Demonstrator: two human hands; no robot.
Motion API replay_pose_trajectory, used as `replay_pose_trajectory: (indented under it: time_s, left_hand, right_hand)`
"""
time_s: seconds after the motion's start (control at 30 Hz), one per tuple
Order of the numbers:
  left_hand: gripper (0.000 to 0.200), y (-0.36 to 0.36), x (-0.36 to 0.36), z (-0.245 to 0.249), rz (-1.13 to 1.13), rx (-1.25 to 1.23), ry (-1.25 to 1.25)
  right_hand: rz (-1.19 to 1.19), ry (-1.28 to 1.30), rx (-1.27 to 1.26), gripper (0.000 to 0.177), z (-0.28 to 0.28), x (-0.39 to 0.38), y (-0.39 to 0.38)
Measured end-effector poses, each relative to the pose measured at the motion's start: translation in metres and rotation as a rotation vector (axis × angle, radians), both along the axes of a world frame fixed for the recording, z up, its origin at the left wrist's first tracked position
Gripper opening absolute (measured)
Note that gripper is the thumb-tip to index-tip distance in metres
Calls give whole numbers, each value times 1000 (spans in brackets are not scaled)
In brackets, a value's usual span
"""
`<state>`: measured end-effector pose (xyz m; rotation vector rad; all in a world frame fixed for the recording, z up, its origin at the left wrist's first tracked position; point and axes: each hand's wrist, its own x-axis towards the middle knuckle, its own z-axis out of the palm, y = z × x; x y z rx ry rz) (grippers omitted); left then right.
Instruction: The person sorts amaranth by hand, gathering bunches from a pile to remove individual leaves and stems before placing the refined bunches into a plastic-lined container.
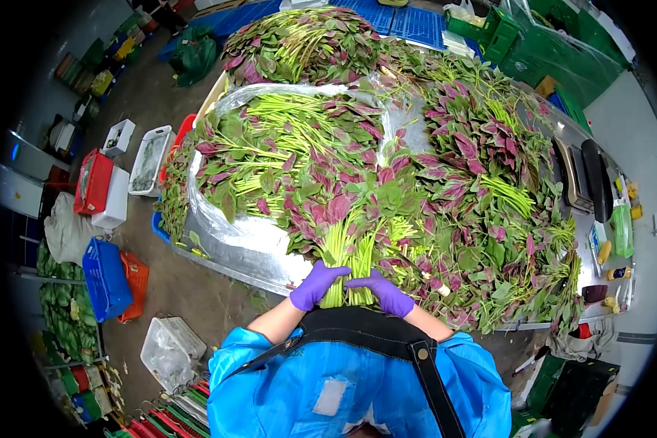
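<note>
Both my hands wear purple gloves at the table's front edge. My left hand (318,285) wraps round the light green stems of a leafy bunch (335,244). Close beside it, my right hand (384,291) grips the stems of a second bunch (362,252). The bunches point away from me, their red and green leaves spreading over the heap behind. Beyond them, a large pile of stems and leaves (292,135) lies on clear plastic film (226,225). More leafy greens (482,160) cover the right side of the metal table (252,264).
A black and silver device (577,175) stands at the right edge, near small bottles (618,273). On the floor at left are a blue basket (107,279), an orange basket (133,285), a white basket (174,350) and a red crate (93,182). A person (164,14) is far back left.
</note>
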<state>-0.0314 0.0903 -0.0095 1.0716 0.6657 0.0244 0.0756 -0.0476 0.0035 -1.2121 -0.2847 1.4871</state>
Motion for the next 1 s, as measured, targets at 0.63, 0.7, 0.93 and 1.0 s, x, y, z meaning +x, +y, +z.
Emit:
replay_pose_trajectory:
  time_s: [0.63,0.7,0.93,1.0]
  left_hand:
    - [24,115,-33,0,658,-153,-172]
    - [23,113,-43,-24,575,-301,69]
    - [48,53,-39,-41,868,172,31]
    - [61,38,-31,-41,906,469,94]
  right_hand:
    - [-347,149,73,48,-11,71,-55]
    - [-317,209,83,49,-57,68,-62]
    - [-548,688,303,62,-51,53,-66]
    - [-577,722,350,67,-60,50,-65]
